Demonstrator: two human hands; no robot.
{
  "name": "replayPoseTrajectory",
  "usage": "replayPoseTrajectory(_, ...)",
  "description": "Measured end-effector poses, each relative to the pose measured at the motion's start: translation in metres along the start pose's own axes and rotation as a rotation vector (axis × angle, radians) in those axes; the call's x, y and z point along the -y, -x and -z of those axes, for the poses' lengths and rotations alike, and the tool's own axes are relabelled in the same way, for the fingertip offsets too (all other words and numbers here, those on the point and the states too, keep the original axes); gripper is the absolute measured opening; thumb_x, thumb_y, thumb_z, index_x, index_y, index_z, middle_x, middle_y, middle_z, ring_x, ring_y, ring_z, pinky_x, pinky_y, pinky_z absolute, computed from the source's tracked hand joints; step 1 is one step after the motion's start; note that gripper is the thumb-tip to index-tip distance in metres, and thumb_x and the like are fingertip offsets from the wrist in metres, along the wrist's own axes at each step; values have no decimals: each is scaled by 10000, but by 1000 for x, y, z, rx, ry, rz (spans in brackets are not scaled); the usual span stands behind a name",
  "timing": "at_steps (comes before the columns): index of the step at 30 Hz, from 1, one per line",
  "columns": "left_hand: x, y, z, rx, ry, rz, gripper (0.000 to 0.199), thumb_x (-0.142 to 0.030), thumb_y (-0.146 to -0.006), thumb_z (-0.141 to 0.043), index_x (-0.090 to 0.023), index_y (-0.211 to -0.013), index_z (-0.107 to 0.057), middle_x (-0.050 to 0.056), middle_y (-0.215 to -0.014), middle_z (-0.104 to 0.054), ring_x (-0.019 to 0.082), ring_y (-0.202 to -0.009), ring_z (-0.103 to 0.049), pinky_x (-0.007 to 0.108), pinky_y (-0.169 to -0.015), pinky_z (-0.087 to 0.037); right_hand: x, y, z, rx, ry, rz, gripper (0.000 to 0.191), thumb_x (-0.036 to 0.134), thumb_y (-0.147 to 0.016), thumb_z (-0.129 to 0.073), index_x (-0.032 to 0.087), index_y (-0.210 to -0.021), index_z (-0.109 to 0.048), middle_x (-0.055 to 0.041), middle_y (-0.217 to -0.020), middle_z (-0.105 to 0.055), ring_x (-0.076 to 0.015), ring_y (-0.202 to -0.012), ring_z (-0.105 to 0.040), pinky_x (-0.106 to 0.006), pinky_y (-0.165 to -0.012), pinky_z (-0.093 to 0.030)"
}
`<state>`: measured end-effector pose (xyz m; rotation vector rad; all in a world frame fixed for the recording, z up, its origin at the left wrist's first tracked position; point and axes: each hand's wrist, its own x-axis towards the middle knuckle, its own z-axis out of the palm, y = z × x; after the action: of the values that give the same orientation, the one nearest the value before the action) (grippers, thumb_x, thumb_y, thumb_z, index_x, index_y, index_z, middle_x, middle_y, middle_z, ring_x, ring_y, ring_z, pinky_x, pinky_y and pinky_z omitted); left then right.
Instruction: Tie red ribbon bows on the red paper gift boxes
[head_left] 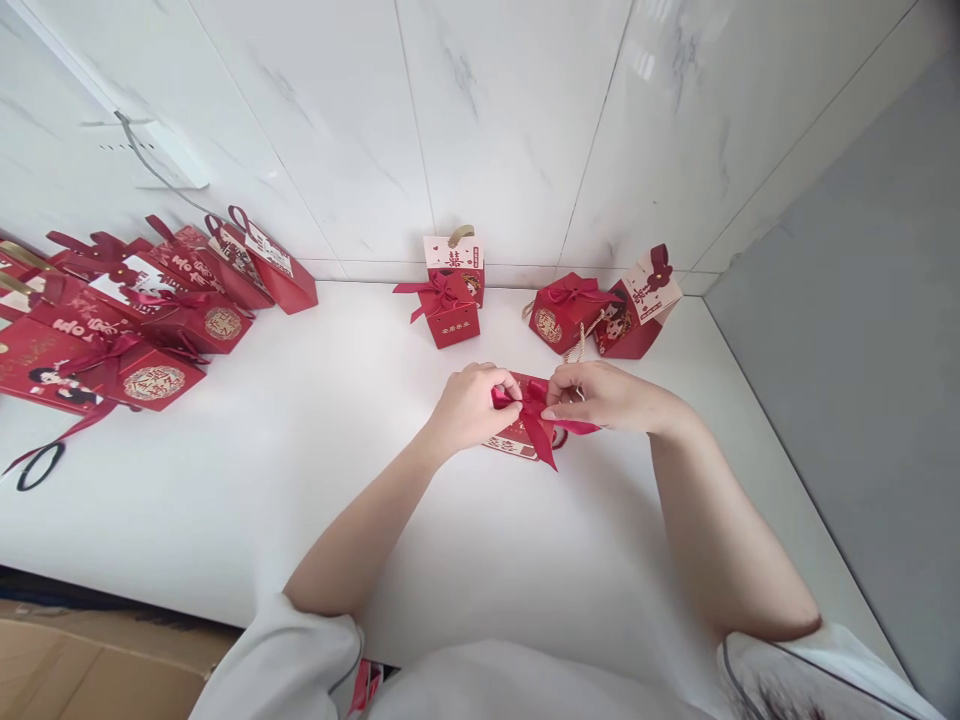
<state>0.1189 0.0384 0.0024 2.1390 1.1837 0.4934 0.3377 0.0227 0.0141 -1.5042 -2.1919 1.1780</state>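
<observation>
A red gift box (517, 437) lies on the white table in front of me, a red ribbon bow (534, 408) on its top. My left hand (480, 402) pinches the bow's left loop between thumb and fingers. On the other side, my right hand (589, 393) has its thumb and fingertips closed on the right part of the ribbon. One cut ribbon tail hangs down toward me between the hands, and another sticks out under my right hand. My fingers hide much of the box.
Behind my hands, by the tiled wall, stand a bow-tied red box (453, 318), a hexagonal box (559, 325) and a box with a flower tag (641, 315). Many red boxes (217, 325) crowd the left, near a black-handled tool (41, 467). A cardboard box (97, 660) sits below the table.
</observation>
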Motion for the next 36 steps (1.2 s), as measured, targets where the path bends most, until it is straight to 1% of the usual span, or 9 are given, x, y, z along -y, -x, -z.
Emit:
replayPoseTrajectory(9, 1, -2, -6, -48, -75, 46, 52, -190, -704, -579, -205, -734, -619, 15, -765, -604, 195, -827, -557, 327, -754, -459, 14, 14, -3, 39, 47, -11, 276, 386, -806, -542, 215, -592, -509, 9, -592, -552, -113, -480, -409, -278, -441, -271)
replayPoseTrajectory(12, 2, -3, -3, -17, -34, 68, 56, -225, -728, -589, -204, -756, -634, 17, -789, -602, 182, -801, -559, 318, -733, -471, 12, 15, -3, 75, 55, -43, 307, 400, -796, -562, 213, -565, -485, 15, -565, -504, -107, -464, -377, -281, -432, -248)
replayPoseTrajectory(15, 5, -1, 9, 71, 92, 81, 124, -307, -775, -602, -205, -834, -638, 19, -860, -611, 158, -782, -561, 295, -704, -481, 7, 18, 2, 113, 61, -93, 409, 525, -796, -584, 209, -557, -480, 17, -534, -447, -106, -458, -345, -285, -436, -223)
replayPoseTrajectory(17, 7, 0, 21, 151, 194, 76, 196, -355, -783, -622, -204, -908, -629, 25, -920, -620, 152, -819, -572, 280, -710, -484, 4, 19, 5, 58, 60, -105, 457, 624, -801, -556, 214, -601, -521, 10, -560, -470, -119, -488, -379, -287, -454, -256)
replayPoseTrajectory(22, 14, 5, 45, 180, 173, 166, 361, -539, -757, -645, -196, -860, -601, 17, -876, -619, 142, -762, -559, 253, -636, -434, 2, 4, 2, -334, 25, -34, 474, 629, -901, -398, 218, -768, -593, -22, -744, -591, -165, -662, -511, -304, -603, -385)
replayPoseTrajectory(25, 17, 6, 46, 258, 128, 253, 461, -640, -713, -633, -184, -763, -594, 14, -790, -621, 138, -668, -536, 244, -537, -373, -2, -13, -8, -351, -13, 79, 433, 575, -911, -431, 212, -820, -650, -46, -866, -628, -195, -818, -563, -333, -743, -427)
replayPoseTrajectory(29, 19, 5, 42, 353, 141, 266, 465, -625, -732, -609, -175, -635, -546, -2, -652, -553, 114, -563, -455, 246, -475, -284, -12, -25, -15, -327, -85, 143, 361, 541, -869, -535, 215, -838, -686, -59, -942, -623, -197, -865, -578, -348, -784, -443)
replayPoseTrajectory(32, 19, 2, 41, 278, 158, 233, 419, -553, -792, -562, -179, -613, -502, -19, -627, -478, 102, -548, -390, 251, -494, -266, -17, -24, -14, -369, -102, 132, 322, 530, -815, -612, 215, -779, -670, -77, -1117, -614, -237, -1014, -560, -392, -860, -437)
replayPoseTrajectory(36, 17, 0, 42, 28, 162, 201, 319, -492, -847, -504, -199, -728, -550, -13, -740, -548, 123, -658, -468, 257, -593, -360, -15, -18, -8, -318, -136, 66, 292, 500, -816, -610, 215, -757, -639, -58, -1148, -635, -236, -1071, -556, -397, -912, -428)
